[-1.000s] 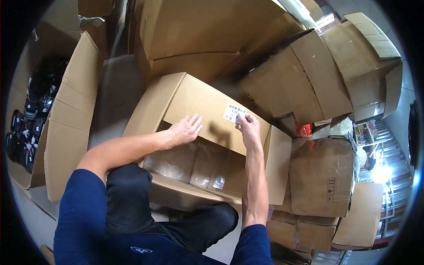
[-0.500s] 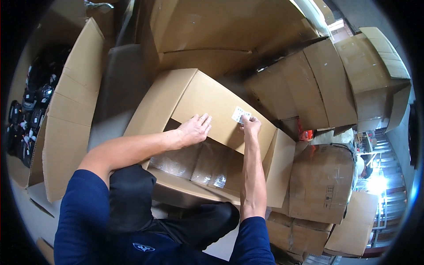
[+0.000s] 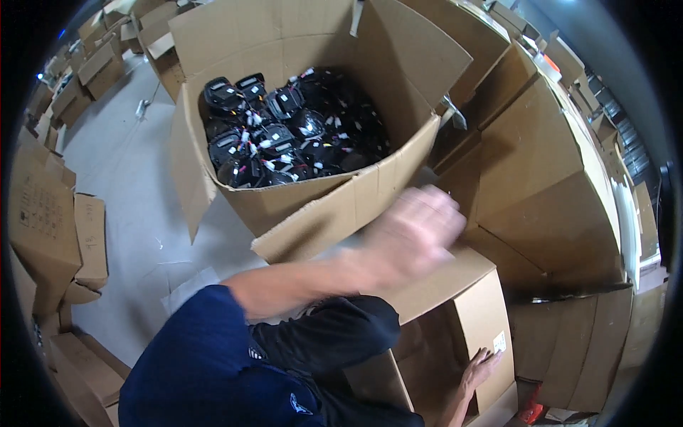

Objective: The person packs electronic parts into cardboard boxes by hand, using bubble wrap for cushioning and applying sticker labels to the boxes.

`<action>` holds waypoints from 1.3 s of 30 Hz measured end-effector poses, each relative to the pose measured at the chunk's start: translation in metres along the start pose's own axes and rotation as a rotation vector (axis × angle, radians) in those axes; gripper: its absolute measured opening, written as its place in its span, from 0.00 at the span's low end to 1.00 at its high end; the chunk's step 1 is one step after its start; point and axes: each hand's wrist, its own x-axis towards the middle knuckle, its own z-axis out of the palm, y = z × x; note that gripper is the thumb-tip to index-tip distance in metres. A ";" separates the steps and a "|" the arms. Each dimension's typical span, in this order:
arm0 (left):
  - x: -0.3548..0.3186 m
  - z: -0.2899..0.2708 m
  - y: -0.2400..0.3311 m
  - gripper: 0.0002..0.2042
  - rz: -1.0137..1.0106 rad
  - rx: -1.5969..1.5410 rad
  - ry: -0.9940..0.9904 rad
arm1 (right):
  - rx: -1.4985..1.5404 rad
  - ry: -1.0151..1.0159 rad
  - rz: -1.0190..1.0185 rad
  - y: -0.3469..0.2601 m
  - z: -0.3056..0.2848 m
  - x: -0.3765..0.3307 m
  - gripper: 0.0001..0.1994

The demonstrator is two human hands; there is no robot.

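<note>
In the head view, the open box (image 3: 457, 279) lies at lower right, mouth up, long axis running down the picture. The right hand (image 3: 482, 368), fingers loosely spread, gripping nothing, rests on its flap (image 3: 484, 313) by a white label (image 3: 499, 341). The left hand (image 3: 418, 226), lifted off since earlier, is too blurred to tell its fingers. Beyond stands a carton (image 3: 356, 203) of black devices (image 3: 277, 135).

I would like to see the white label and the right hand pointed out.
White label (image 3: 499, 341): head view, middle of its face.
Right hand (image 3: 481, 368): head view, middle of the hand.
</note>
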 end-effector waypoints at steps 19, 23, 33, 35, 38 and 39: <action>-0.235 -0.201 -0.196 0.19 -0.116 0.361 -0.339 | -0.034 -0.373 -1.549 -0.588 0.098 -0.081 0.02; -0.272 -0.247 -0.194 0.21 -0.143 0.375 -0.471 | 0.121 -0.393 -1.642 -0.585 0.093 -0.130 0.04; -0.145 -0.316 -0.245 0.22 -0.677 -0.167 -0.518 | 0.387 -0.653 -1.636 -0.583 0.039 -0.132 0.06; -0.116 -0.303 -0.309 0.25 -0.841 0.186 -0.379 | 0.335 -0.646 -1.597 -0.588 0.035 -0.136 0.04; -0.108 -0.230 -0.411 0.36 -1.107 0.236 -0.561 | 0.237 -0.576 -1.473 -0.584 0.033 -0.142 0.03; -0.137 -0.208 -0.441 0.40 -1.169 0.338 -0.626 | 0.284 -0.560 -1.474 -0.588 0.027 -0.151 0.03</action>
